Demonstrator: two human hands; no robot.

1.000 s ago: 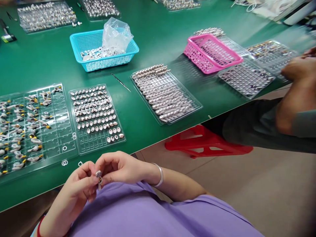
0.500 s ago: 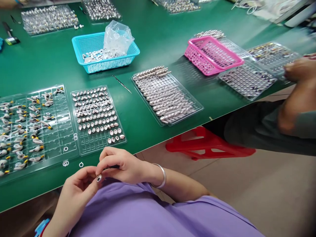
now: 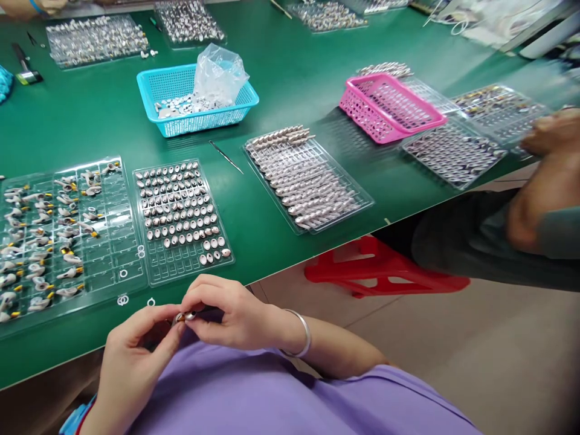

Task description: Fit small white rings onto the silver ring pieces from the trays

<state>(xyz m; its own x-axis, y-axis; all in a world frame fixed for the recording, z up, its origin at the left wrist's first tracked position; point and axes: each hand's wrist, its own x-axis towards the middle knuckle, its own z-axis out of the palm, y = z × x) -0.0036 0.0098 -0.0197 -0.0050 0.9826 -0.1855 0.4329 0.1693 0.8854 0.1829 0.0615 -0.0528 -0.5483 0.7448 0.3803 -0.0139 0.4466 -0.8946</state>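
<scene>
Small part, pale w/ a brownish bit, is up in the fingers by the table's near edge; one pc or two, can't tell. L hand pinches it btwn thumb & index; R hand pinches the other end, tips almost meeting. This pc looks mid-work: it's in no tray yet. Batch looks part-done: big tray holds several cols of white/yellow pcs, cup tray has approx. 7 rows, thinner at the near end. Loose white ring just beside; tweezers & blue basket farther out.
</scene>
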